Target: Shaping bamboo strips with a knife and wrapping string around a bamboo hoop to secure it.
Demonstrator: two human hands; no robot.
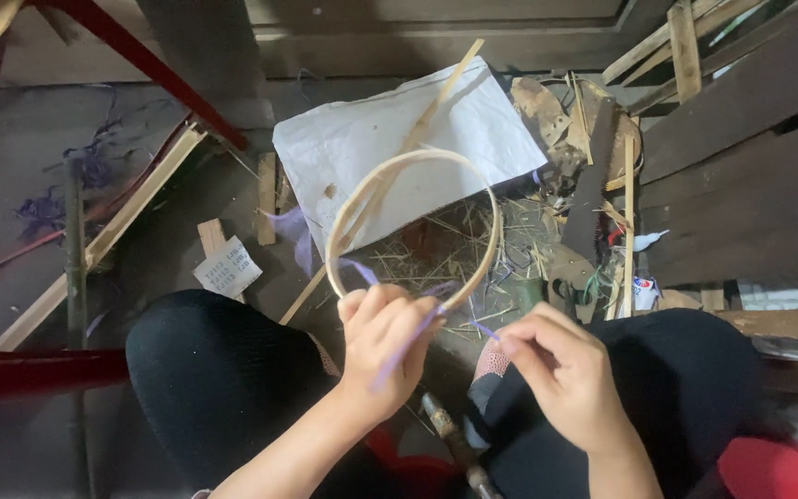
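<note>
My left hand (382,340) grips the near side of a pale bamboo hoop (487,211), which stands out away from me over the floor. A thin purple string (410,344) runs across my left fingers and over to my right hand (561,365). The right hand pinches the string's end between thumb and fingers, just right of the hoop's lower rim. A short purple tail (358,269) hangs inside the hoop by my left thumb. Both hands hover between my knees in black trousers (219,370).
A white sheet (362,148) lies on the floor beyond the hoop with a bamboo strip (436,97) across it. Straw and splinters litter the floor under the hoop. Wooden planks (741,176) are stacked at right, a red chair frame (20,370) at left, and a tool handle (445,430) is below my hands.
</note>
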